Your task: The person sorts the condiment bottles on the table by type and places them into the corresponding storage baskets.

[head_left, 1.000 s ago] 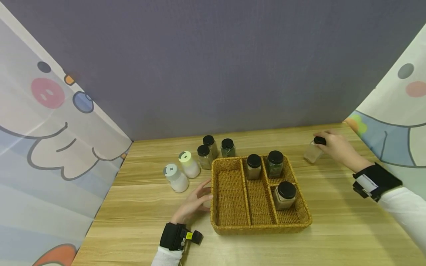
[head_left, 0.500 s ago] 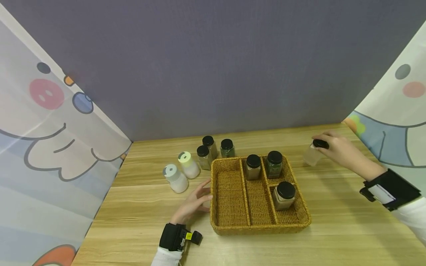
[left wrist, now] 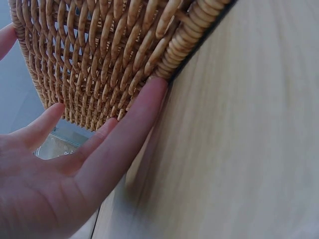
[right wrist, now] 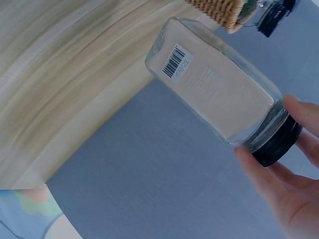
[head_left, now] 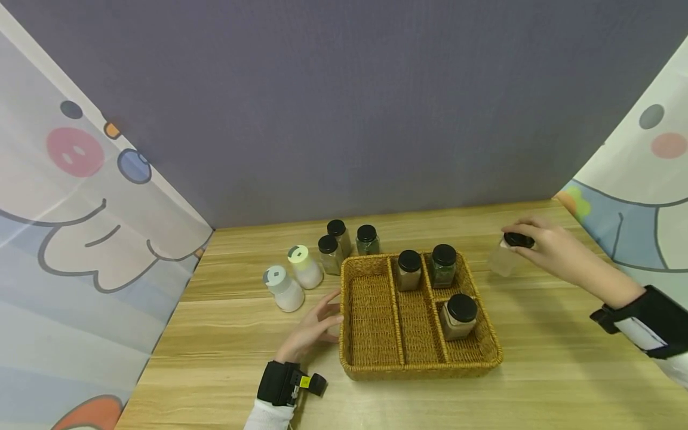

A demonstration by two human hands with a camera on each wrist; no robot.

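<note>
My right hand (head_left: 553, 254) pinches the neck and black lid of a glass spice jar (head_left: 503, 260) at the right of the table. In the right wrist view, this jar (right wrist: 214, 89) is filled with pale beige powder and bears a barcode sticker. With extended fingers, my left hand (head_left: 307, 331) touches the left side of a divided wicker basket (head_left: 372, 322); one fingertip meets its bottom edge in the left wrist view. Inside the basket, a brown-powder jar (head_left: 409, 272) occupies the middle section, while a green-herb jar (head_left: 443, 267) and a wide jar (head_left: 458, 318) occupy the right compartments.
Behind the basket's left corner stand two brownish jars (head_left: 330, 257) and a dark green jar (head_left: 368, 240), all black-lidded. Two white bottles (head_left: 289, 297), one with a yellowish neck, stand left of them. A grey panel (head_left: 344, 119) borders the table's back.
My right hand and the spice jar have come slightly nearer to me, with the forearm swinging outward to the right. My left hand and the basket have stayed in place.
</note>
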